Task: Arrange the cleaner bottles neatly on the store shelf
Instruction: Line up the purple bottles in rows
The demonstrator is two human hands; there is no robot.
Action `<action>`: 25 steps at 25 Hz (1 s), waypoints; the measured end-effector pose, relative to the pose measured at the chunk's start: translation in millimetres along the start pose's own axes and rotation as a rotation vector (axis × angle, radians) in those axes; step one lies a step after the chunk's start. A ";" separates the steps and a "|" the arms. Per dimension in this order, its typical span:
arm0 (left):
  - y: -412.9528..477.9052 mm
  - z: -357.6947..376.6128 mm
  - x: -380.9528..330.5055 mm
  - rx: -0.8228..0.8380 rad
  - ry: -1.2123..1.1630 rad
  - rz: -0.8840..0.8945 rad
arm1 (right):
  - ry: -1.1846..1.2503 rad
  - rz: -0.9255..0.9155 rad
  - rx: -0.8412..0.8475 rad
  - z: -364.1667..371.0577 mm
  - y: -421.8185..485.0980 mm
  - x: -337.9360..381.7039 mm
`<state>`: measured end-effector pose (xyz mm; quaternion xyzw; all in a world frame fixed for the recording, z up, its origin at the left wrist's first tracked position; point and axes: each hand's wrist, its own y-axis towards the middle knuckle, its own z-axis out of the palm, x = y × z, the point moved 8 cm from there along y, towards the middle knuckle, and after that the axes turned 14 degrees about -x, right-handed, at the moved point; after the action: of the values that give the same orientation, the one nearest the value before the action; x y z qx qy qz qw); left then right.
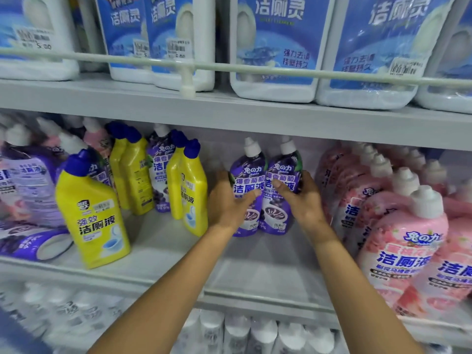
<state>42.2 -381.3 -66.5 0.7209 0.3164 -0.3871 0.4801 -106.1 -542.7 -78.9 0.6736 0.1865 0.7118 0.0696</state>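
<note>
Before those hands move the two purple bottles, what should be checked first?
1. Left hand grips the left purple bottle: ok.
2. Right hand grips the right purple bottle: ok.
3. Both held bottles upright, labels facing out: ok.
4. Bare shelf in front of them to slide onto: ok.
5. Fallen purple bottle at far left lies on its side: not ok.
6. Caps tight: cannot tell.
</note>
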 end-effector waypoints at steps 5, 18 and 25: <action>-20.8 -44.7 7.0 0.002 -0.008 -0.031 | 0.033 -0.012 0.152 21.4 -32.7 18.2; -1.6 -164.9 38.5 -0.176 0.158 -0.011 | 0.019 -0.043 0.258 117.5 -76.5 27.0; -3.2 -176.1 35.6 -0.215 0.183 0.014 | -0.037 -0.092 0.197 126.6 -75.5 33.2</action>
<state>102.2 -212.2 -56.4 0.6999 0.3933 -0.2800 0.5263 4.3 -439.8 -72.1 0.6810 0.2849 0.6735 0.0390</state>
